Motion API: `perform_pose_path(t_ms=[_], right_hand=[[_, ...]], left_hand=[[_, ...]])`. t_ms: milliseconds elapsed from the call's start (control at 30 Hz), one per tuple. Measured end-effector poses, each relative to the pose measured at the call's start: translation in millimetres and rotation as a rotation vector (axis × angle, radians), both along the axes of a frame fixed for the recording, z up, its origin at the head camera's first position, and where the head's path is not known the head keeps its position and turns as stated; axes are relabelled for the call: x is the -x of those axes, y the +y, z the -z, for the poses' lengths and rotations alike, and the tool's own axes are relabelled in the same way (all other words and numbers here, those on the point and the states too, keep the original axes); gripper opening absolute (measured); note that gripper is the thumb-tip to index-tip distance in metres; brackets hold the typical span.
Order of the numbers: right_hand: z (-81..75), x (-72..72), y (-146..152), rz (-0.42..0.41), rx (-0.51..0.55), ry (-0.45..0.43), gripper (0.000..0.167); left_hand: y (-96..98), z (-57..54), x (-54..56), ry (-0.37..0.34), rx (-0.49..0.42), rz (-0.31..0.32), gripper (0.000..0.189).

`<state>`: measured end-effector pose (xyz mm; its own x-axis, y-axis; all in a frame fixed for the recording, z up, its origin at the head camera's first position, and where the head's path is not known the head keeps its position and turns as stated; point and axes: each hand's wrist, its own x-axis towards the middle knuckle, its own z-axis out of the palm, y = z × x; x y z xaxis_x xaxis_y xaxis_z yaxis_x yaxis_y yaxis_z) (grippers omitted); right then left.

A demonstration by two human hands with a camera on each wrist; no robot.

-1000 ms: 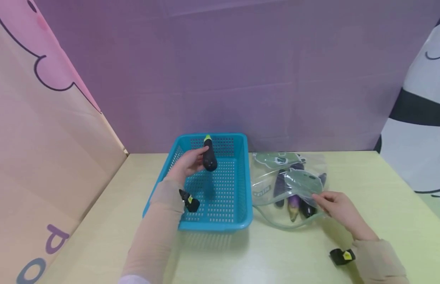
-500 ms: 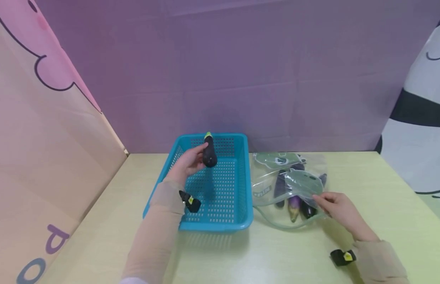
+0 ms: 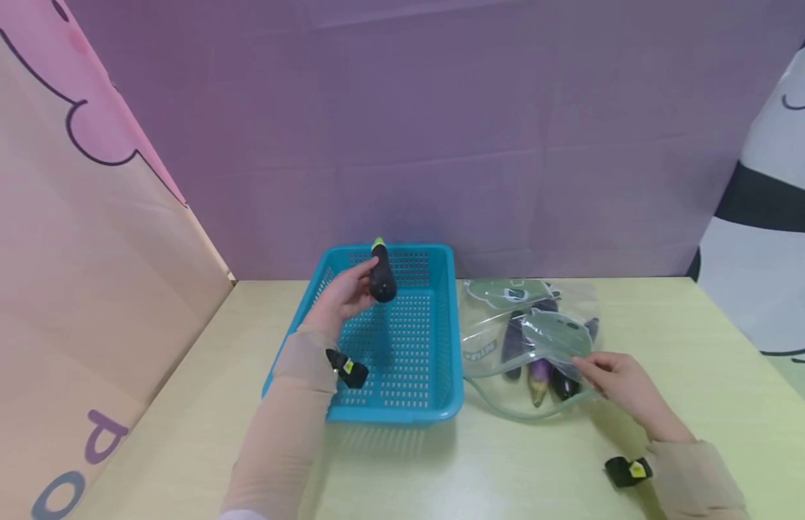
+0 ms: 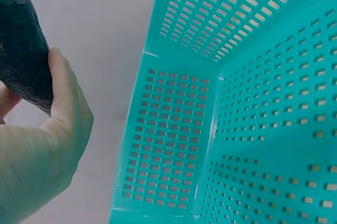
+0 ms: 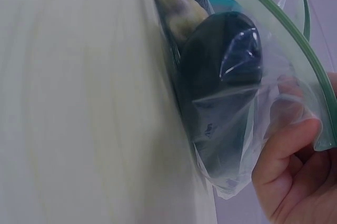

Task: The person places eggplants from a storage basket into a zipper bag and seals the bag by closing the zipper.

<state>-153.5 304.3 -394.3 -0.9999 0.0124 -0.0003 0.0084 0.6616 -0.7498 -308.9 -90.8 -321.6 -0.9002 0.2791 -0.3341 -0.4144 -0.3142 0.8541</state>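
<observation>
In the head view my left hand [image 3: 349, 295] grips a dark eggplant [image 3: 383, 278] with a green stem end. It is held up over the blue plastic basket [image 3: 455, 339], stem end pointing away. The left wrist view shows the eggplant [image 4: 21, 48] between thumb and fingers, beside the basket's wall. To the right lies a clear zip bag [image 3: 558, 336] with green prints, its mouth facing me. Several eggplants [image 5: 224, 71] are inside, one of them purple with a pale end [image 3: 538, 383]. My right hand [image 3: 615, 380] pinches the bag's upper edge at the mouth's right corner, lifting it.
A light wooden table [image 3: 519, 469] carries the basket and bag side by side. Behind them hangs a purple cloth backdrop [image 3: 402, 130], with printed panels at left and right. A small black device [image 3: 347, 370] sits on the left wrist, another [image 3: 628, 471] on the right.
The left hand has raised the eggplant slightly, farther toward the back of the basket. The right hand keeps its pinch on the bag with hardly any motion.
</observation>
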Motion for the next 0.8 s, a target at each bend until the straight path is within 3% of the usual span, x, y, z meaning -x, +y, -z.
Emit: perform_pose_path(t_ms=[500,800], right_hand=[[1.3,-0.5,1,-0.006,0.005,0.004,0.041],[1.4,0.9,1,-0.002,0.0,0.005,0.042]], left_hand=[[3.5,-10.4,-9.8,-0.007,-0.082,-0.014,0.055],[7.3,-12.7,-13.5,0.032,-0.079,-0.001,0.055]])
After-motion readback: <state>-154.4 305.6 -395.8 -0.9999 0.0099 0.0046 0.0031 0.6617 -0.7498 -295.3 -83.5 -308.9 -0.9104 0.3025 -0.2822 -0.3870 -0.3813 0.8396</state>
